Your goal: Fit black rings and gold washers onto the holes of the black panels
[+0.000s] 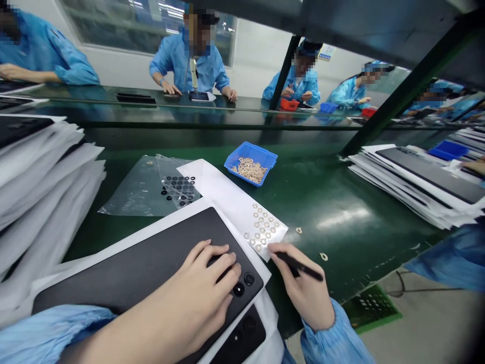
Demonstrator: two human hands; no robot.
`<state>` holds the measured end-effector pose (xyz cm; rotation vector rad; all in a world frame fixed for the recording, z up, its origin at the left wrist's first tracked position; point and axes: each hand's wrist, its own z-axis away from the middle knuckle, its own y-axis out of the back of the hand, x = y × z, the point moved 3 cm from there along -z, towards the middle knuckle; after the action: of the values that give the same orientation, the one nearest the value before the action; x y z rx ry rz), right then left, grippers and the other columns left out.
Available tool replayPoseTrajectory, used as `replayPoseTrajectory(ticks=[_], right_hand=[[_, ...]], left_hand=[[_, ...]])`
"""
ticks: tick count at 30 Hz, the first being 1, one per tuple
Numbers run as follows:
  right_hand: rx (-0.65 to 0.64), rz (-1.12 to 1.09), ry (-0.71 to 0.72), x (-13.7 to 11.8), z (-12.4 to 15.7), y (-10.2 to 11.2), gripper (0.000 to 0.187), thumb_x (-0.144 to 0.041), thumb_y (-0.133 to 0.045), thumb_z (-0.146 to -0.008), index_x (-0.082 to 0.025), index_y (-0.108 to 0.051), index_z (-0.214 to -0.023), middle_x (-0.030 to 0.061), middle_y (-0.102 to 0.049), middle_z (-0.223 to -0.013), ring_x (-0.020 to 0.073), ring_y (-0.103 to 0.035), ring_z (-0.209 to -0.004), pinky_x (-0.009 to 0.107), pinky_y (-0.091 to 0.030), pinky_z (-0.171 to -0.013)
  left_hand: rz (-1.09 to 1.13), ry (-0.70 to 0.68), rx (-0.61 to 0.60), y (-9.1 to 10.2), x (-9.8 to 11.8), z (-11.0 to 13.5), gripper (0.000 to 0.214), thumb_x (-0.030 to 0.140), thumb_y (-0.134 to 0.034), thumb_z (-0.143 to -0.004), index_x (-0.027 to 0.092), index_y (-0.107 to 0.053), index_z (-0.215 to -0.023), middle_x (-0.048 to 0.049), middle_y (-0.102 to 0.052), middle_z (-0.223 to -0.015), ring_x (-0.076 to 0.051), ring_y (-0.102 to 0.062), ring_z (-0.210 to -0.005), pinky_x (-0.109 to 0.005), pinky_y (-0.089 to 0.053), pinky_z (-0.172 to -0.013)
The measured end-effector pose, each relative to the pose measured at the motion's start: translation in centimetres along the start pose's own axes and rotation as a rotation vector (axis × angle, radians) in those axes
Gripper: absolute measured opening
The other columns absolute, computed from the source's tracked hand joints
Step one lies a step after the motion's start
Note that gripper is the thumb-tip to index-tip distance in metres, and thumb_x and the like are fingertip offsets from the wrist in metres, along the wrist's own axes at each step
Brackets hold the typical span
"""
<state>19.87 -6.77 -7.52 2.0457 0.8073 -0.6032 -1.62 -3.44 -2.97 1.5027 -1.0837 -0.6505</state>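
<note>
My left hand (204,288) lies flat, fingers spread, on a dark grey tablet back cover (113,268) near its two round camera rings (243,284). White sheeting lies under the cover, and part of a second dark cover (242,338) shows below it. In my right hand (308,290) are slim black tweezers (303,266), pinched between thumb and fingers. Their tip is hidden by the fingers, beside the near corner of a white sheet (223,189) bearing rows of small pale ring stickers (265,222). Two loose ring stickers (323,257) lie on the green table to the right.
A blue bin (271,156) holds many pale rings. Behind the cover lies a clear plastic bag (132,187) with black rings (178,187). Stacks of sheet-wrapped covers stand left (49,182) and right (401,197). Several co-workers in blue sit across the bench.
</note>
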Motion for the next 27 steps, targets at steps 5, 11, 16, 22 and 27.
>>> replayPoseTrajectory(ticks=[5, 11, 16, 22, 27], right_hand=[[0.019, -0.006, -0.045, 0.5, 0.3, 0.4, 0.01, -0.021, -0.056, -0.089, -0.022, -0.065, -0.094, 0.0039, -0.071, -0.092, 0.0192, -0.068, -0.087, 0.027, -0.052, -0.079], [0.025, -0.316, -0.087, 0.3, -3.2, 1.1, 0.009, -0.019, -0.051, -0.086, -0.021, -0.059, -0.08, 0.0033, -0.064, -0.078, 0.0185, -0.062, -0.078, 0.03, -0.047, -0.074], [-0.279, -0.384, -0.037, -3.3, -12.5, -2.6, 0.001, -0.021, -0.047, -0.071, -0.021, -0.047, -0.071, -0.003, -0.044, -0.064, 0.013, -0.04, -0.059, 0.026, -0.034, -0.055], [-0.68, -0.185, 0.016, -7.2, -17.4, -13.4, 0.034, -0.038, -0.066, -0.069, -0.017, -0.055, -0.046, -0.0029, -0.042, -0.041, 0.0124, -0.041, -0.046, 0.027, -0.029, -0.049], [-0.813, -0.227, 0.068, -6.3, -17.0, -18.9, 0.028, -0.026, -0.073, -0.064, -0.017, -0.055, -0.044, -0.0027, -0.05, -0.041, 0.0131, -0.047, -0.045, 0.025, -0.034, -0.05]], left_hand=[[0.068, 0.039, -0.054, 0.5, 0.5, 0.2, 0.025, 0.02, -0.04, -0.096, 0.018, -0.055, -0.115, -0.006, -0.059, -0.116, -0.025, -0.048, -0.113, -0.044, -0.033, -0.104], [0.187, 0.05, 0.004, 2.6, -1.6, -0.3, 0.016, 0.025, -0.052, -0.09, 0.024, -0.063, -0.101, -0.0036, -0.063, -0.107, -0.021, -0.055, -0.1, -0.031, -0.043, -0.093], [0.121, 0.483, 0.237, 6.8, -11.5, 0.8, 0.02, 0.023, -0.046, -0.093, 0.014, -0.063, -0.087, -0.0063, -0.062, -0.091, -0.02, -0.056, -0.092, -0.035, -0.044, -0.087], [0.303, 0.943, 0.015, 5.9, -18.5, 4.0, 0.027, 0.038, -0.057, -0.093, 0.012, -0.062, -0.098, -0.0026, -0.063, -0.089, -0.015, -0.062, -0.075, -0.03, -0.054, -0.067], [0.557, 1.067, -0.181, 4.1, -17.3, 4.7, 0.022, 0.032, -0.057, -0.093, 0.013, -0.061, -0.104, -0.0051, -0.064, -0.097, -0.015, -0.064, -0.08, -0.032, -0.056, -0.071]])
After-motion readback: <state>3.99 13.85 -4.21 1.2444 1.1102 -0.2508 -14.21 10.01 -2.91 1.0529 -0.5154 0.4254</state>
